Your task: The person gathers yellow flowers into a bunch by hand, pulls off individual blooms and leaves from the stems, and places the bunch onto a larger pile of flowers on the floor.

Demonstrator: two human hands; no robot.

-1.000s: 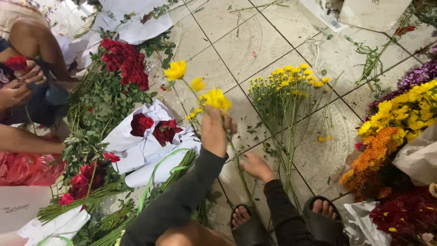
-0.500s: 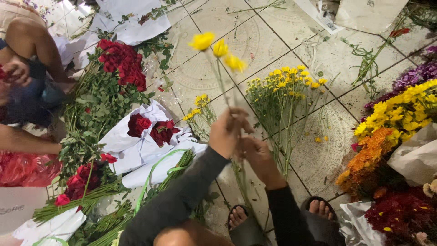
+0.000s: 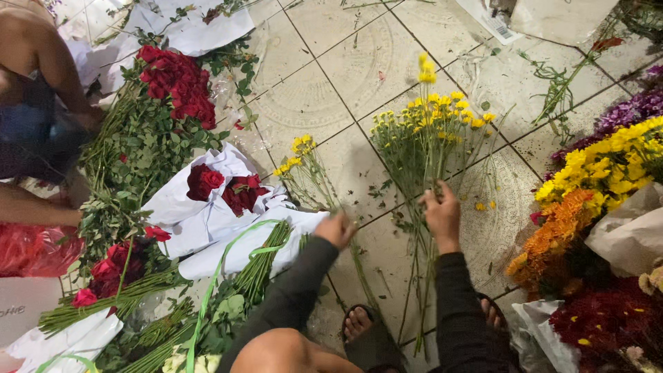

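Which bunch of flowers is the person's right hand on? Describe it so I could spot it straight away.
Start at the tiled floor and find its middle, between the red roses and the heaped orange and yellow blooms. There lies a fan of small yellow flowers on long green stems, the right hand on its stems. It is fuller than the thin yellow sprig beside it.

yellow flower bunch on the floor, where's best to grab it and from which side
Probably grip the yellow flower bunch at its bare green stems, coming from the near side, where the right hand already touches it. The stems gather narrow there, while the blooms fan out and look easily crushed.
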